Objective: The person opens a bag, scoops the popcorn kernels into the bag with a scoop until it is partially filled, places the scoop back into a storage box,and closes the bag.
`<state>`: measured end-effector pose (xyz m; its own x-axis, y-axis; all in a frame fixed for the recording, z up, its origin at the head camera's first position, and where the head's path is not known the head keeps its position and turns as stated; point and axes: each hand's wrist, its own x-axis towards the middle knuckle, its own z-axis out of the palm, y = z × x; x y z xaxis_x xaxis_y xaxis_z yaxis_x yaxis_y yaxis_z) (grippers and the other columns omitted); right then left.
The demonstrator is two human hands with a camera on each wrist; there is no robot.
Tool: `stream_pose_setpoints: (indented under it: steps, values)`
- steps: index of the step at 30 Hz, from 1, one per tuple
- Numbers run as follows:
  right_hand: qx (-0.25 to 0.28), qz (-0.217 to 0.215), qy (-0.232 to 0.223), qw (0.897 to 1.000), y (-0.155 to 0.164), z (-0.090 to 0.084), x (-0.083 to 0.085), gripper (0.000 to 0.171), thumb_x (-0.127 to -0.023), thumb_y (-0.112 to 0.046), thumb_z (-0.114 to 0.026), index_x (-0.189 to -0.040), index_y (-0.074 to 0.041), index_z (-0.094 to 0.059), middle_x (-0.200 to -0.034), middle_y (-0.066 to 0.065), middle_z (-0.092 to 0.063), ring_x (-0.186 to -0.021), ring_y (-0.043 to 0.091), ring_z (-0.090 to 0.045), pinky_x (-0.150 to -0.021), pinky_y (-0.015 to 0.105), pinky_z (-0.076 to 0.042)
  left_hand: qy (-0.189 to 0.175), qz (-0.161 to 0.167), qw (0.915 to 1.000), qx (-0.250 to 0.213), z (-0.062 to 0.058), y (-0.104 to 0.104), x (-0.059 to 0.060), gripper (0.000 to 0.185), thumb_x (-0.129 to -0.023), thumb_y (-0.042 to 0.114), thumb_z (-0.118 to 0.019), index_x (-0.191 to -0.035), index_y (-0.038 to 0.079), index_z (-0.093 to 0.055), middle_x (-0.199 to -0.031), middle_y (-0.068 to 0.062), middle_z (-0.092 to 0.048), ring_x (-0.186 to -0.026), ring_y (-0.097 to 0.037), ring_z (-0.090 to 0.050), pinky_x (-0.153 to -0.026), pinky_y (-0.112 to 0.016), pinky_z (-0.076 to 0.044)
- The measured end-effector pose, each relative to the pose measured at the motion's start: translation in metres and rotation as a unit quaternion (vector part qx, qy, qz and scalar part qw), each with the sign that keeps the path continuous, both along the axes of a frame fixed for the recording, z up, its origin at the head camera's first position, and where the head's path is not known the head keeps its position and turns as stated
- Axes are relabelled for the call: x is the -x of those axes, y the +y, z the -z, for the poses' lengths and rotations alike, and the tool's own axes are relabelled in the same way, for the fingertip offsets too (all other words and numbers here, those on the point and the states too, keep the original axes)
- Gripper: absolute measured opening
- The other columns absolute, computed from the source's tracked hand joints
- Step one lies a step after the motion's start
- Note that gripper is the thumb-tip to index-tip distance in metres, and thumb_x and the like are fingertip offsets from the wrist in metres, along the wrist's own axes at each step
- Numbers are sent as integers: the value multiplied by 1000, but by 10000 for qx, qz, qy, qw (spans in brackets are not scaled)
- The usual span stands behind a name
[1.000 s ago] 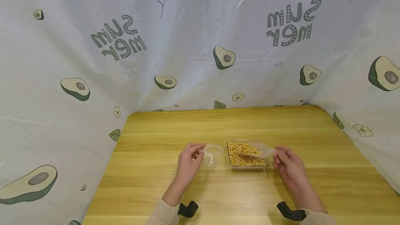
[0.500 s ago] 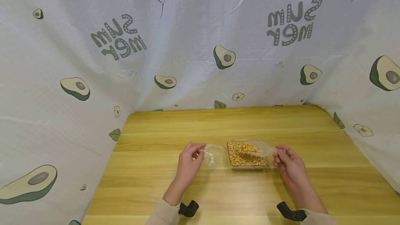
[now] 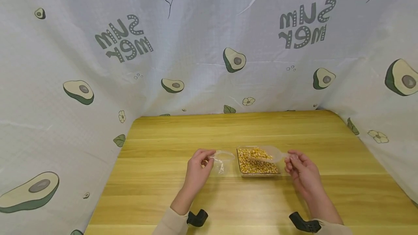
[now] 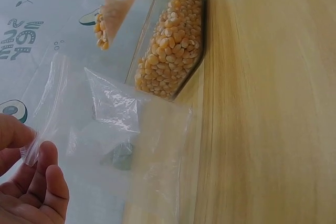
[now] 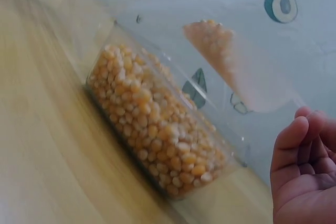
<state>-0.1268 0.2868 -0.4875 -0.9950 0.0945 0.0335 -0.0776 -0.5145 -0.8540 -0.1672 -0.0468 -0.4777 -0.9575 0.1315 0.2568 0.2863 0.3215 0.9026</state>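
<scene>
My left hand (image 3: 197, 165) pinches the top edge of a clear plastic zip bag (image 4: 113, 129), whose mouth gapes a little. The bag looks empty in the left wrist view. In my right hand (image 3: 303, 169) is the handle of a translucent scoop (image 5: 257, 80), gripped between thumb and fingers. Yellow corn kernels (image 4: 101, 30) lie in the scoop's front part. It hovers above a clear rectangular container (image 3: 260, 176) filled with corn kernels (image 5: 152, 124). That container stands on the table between my two hands, just right of the bag.
A wood-grain table (image 3: 183, 133) carries everything. Behind it and at both sides hangs a pale curtain (image 3: 202, 46) printed with avocados. A black wrist mount (image 3: 197, 218) sits on the left forearm and another black mount (image 3: 304, 222) on the right.
The loaded scoop has shifted and tilted slightly above the container, its kernels now less exposed in the head view. The left hand and bag have hardly moved.
</scene>
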Motion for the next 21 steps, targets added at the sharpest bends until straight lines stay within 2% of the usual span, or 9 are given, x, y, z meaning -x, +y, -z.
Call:
stream_pose_setpoints:
  steps: [6,13,21]
  values:
    - [-152,-134,170,9997,-10,-15,-1,17,-104,-11,-47,-113,-9,-62,-88,0,-70,-72,7,-59,-64,21,-52,-15,-26,10000,33,0,2,0,24,-93,4,-64,-115,7,-74,-106,-3,-68,-87,-8,-58,-71,-18,-52]
    - [-51,-299,300,9991,-26,-30,0,18,-104,-9,-47,-113,-7,-63,-88,1,-69,-72,7,-59,-64,21,-51,87,13,10000,-7,-1,2,1,24,-93,3,-64,-115,6,-74,-106,-6,-68,-86,-8,-58,-70,-17,-52]
    - [-9,-427,375,9984,-45,-39,3,17,-104,-7,-49,-109,-9,-65,-86,1,-69,-70,7,-59,-63,20,-52,214,36,9998,-39,-1,4,1,25,-91,1,-65,-114,5,-74,-104,-8,-68,-85,-9,-59,-69,-18,-52]
